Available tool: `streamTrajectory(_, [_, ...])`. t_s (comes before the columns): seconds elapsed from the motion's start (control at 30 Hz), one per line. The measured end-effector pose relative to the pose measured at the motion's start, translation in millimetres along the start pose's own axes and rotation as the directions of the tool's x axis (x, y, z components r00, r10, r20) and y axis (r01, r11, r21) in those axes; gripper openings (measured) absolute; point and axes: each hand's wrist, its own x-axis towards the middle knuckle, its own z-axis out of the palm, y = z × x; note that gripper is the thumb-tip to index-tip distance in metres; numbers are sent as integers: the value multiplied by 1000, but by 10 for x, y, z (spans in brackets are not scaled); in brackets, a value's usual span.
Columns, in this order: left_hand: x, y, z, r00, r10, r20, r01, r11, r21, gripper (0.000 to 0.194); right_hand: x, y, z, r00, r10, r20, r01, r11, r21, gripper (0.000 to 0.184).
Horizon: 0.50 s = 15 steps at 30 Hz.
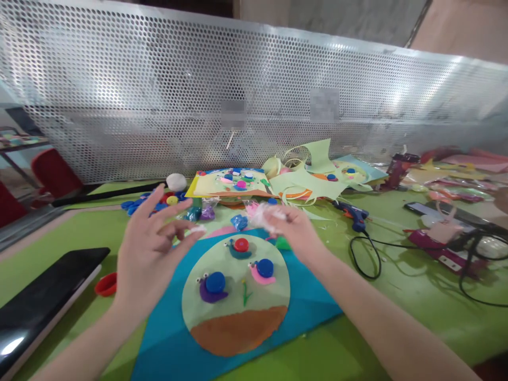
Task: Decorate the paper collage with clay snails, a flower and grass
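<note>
My left hand (148, 246) hovers over the table with fingers spread, a small white bit of clay (197, 229) pinched at thumb and fingertip. My right hand (296, 233) grips a crumpled clear plastic bag (265, 212). Below both hands lies a pale green paper circle (236, 288) with a brown band, on a blue sheet (313, 296). On the circle sit three clay snails with bottle-cap shells: red (241, 245), blue on purple (214, 286), blue on pink (264, 270).
Loose bottle caps (135, 203) and a white clay ball (176, 181) lie at the back left. A glue gun (354, 213) with black cord, cut paper scraps (305, 177), a craft sheet (230, 182), a red cap (106, 284) and a black tablet (43, 296) surround the work.
</note>
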Motion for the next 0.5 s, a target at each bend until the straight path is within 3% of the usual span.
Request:
streamTrajectory(0.03, [51,-33,-16,1000,-22,6,22,999,-36,77,63,-6,-107,996,5,-92,-6,1000,-2,39])
streamTrajectory(0.1, [120,-108,-23,993,-95,74,101,992,-78,63,178,-5,-321,975,14,-223,-20,999,-27,46])
streamTrajectory(0.17, [138,-167,-2,977,-165,136,181,976,-119,59,262,11,-497,959,37,-279,-63,994,-86,45])
streamTrajectory(0.27, [111,-185,42,954,-232,191,265,949,-169,70,330,63,-658,934,53,-353,-144,961,-237,37])
streamTrajectory(0.4, [74,-148,60,935,-273,227,320,925,-206,73,335,112,-691,905,31,-424,-237,866,-441,43])
streamTrajectory(0.5, [48,-155,64,920,-295,260,357,904,-235,70,234,54,-523,940,-60,-335,-152,807,-571,49])
